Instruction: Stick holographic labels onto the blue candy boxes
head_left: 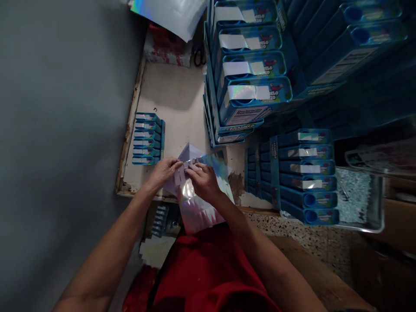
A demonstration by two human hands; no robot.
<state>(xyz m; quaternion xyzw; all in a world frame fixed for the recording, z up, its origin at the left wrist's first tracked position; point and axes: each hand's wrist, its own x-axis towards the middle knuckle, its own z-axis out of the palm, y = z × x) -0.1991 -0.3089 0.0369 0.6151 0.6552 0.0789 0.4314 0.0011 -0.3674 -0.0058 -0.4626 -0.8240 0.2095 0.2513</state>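
Place: small packing workshop, hand assembly of retail boxes.
Evidence:
- blue printed boxes, identical, stacked in tall rows, 12 to 2 o'clock
- second stack of same boxes at 3 o'clock, each with shiny label strip
- short row of boxes at 10 o'clock on worn white worktable
- holographic sheet stock at 12 o'clock
- scissors on table, far edge
- plain grey wall, 9 o'clock; speckled floor, 4 o'clock
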